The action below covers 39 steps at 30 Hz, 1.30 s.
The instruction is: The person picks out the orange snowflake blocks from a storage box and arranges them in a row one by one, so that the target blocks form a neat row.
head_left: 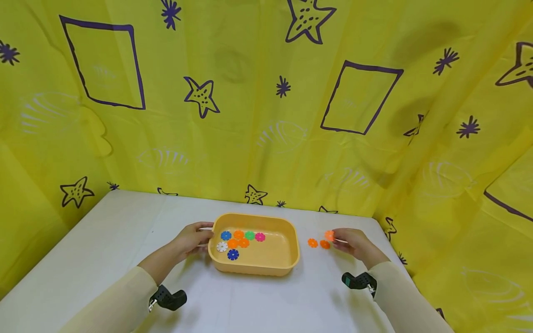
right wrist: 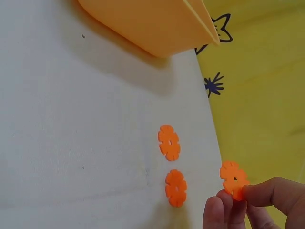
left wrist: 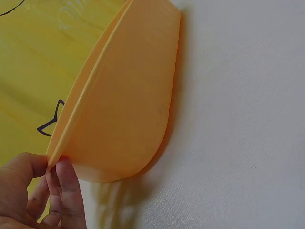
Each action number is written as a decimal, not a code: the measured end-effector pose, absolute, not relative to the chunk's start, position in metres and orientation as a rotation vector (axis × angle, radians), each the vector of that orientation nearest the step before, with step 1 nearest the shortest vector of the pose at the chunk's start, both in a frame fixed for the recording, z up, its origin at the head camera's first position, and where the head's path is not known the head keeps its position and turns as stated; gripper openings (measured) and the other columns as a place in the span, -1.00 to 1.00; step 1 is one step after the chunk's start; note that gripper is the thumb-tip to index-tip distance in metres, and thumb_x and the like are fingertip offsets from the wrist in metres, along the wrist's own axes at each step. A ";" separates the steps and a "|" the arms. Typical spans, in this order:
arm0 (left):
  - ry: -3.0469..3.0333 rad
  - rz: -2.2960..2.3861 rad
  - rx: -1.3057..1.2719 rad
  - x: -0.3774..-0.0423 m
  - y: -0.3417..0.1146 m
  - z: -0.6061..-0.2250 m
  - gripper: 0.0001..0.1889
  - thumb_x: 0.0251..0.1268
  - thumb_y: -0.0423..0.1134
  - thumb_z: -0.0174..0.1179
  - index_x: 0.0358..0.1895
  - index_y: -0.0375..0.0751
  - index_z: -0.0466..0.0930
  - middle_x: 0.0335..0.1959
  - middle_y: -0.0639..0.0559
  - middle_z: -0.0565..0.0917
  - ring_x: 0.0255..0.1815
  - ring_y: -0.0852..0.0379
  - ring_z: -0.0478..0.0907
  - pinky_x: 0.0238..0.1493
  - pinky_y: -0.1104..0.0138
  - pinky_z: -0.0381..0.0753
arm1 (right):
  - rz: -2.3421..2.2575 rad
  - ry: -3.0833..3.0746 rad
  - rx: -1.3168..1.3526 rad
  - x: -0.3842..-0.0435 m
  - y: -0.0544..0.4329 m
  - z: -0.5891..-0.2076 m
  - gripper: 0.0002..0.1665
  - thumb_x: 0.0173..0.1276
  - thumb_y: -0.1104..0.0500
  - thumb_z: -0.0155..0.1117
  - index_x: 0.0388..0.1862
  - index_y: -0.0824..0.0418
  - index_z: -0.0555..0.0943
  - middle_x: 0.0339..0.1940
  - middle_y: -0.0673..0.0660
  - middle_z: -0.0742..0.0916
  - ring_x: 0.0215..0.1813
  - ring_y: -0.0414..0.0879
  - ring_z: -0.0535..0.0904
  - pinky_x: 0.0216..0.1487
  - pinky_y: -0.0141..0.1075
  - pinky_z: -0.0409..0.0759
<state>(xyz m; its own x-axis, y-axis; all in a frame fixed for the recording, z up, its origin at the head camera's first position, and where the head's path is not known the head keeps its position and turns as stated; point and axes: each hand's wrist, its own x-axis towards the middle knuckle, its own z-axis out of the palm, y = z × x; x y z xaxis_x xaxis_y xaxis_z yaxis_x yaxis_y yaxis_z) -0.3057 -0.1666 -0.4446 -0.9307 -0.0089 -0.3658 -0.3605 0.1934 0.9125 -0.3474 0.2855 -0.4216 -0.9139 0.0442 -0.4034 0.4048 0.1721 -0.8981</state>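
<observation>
A light orange plastic basin (head_left: pixel 270 266) sits on the white table. My left hand (head_left: pixel 199 237) pinches its left rim between thumb and fingers, as the left wrist view shows close up. Several notched plastic discs lie inside toward the left, among them a dark blue disc (head_left: pixel 233 254), a white disc (head_left: pixel 222 246), a green disc (head_left: pixel 250 235) and a pink disc (head_left: pixel 260 237). Right of the basin, my right hand (head_left: pixel 353 241) holds an orange notched disc (right wrist: pixel 233 180) by its edge, raised over the table. Two more orange discs (right wrist: pixel 169 143) lie flat beside it.
The white table (head_left: pixel 266 305) runs back to a yellow curtain (head_left: pixel 241 152) printed with stars and frames, which also borders the right side. A black wrist strap (head_left: pixel 168 298) is on the left arm and another black strap (head_left: pixel 359 280) on the right.
</observation>
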 end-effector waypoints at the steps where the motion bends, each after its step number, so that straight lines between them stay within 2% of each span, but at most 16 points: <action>1: 2.193 1.800 -0.350 -0.306 -0.167 -0.445 -0.47 0.38 -0.24 0.16 0.39 -0.22 0.35 0.08 -0.26 0.60 -0.29 0.09 0.61 -0.31 0.39 0.63 | -1.809 2.170 0.428 -0.347 0.287 -0.422 -0.53 0.42 0.31 0.17 0.23 0.54 0.43 -0.30 0.08 0.67 -0.30 -0.12 0.66 -0.18 -0.34 0.71; 8: 2.191 1.800 -0.356 -0.306 -0.167 -0.445 -0.47 0.38 -0.25 0.15 0.39 -0.22 0.34 0.08 -0.26 0.59 -0.28 0.09 0.61 -0.29 0.38 0.65 | -1.841 2.167 0.403 -0.348 0.296 -0.429 -0.52 0.41 0.37 0.14 0.23 0.63 0.39 -0.31 0.09 0.68 -0.30 -0.14 0.65 -0.15 -0.33 0.71; 14: 2.199 1.795 -0.359 -0.305 -0.167 -0.444 -0.48 0.39 -0.24 0.15 0.39 -0.21 0.35 0.08 -0.26 0.60 -0.29 0.09 0.61 -0.30 0.38 0.64 | -1.830 2.175 0.417 -0.350 0.303 -0.436 -0.53 0.42 0.36 0.13 0.22 0.62 0.40 -0.28 0.09 0.67 -0.26 -0.13 0.64 -0.09 -0.33 0.70; 23: 2.201 1.798 -0.345 -0.304 -0.167 -0.443 -0.47 0.39 -0.24 0.16 0.39 -0.22 0.34 0.08 -0.26 0.60 -0.28 0.10 0.61 -0.30 0.37 0.65 | -1.834 2.167 0.473 -0.354 0.304 -0.444 -0.52 0.42 0.35 0.13 0.23 0.61 0.39 -0.35 0.08 0.67 -0.36 -0.18 0.63 -0.21 -0.40 0.69; 31: 2.197 1.802 -0.359 -0.305 -0.166 -0.443 -0.48 0.39 -0.25 0.15 0.39 -0.22 0.35 0.10 -0.27 0.59 -0.27 0.09 0.61 -0.28 0.36 0.67 | -1.838 2.160 0.485 -0.356 0.305 -0.446 -0.54 0.41 0.38 0.12 0.21 0.63 0.39 -0.43 0.05 0.67 -0.41 -0.18 0.64 -0.24 -0.40 0.70; 39: 2.194 1.805 -0.365 -0.305 -0.166 -0.443 -0.47 0.38 -0.25 0.16 0.39 -0.23 0.35 0.08 -0.27 0.59 -0.30 0.09 0.59 -0.29 0.36 0.65 | -1.814 2.185 0.501 -0.353 0.309 -0.447 -0.52 0.43 0.37 0.11 0.24 0.64 0.38 -0.41 0.06 0.69 -0.39 -0.19 0.65 -0.22 -0.39 0.70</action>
<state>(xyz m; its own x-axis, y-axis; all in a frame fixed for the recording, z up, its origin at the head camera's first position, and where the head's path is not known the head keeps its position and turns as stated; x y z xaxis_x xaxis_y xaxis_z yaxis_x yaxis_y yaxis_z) -0.3046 -0.1655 -0.4434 -0.9300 -0.0195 -0.3670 -0.3639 0.1892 0.9120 -0.3531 0.3087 -0.4467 -0.9076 0.0983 -0.4082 0.4193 0.1623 -0.8932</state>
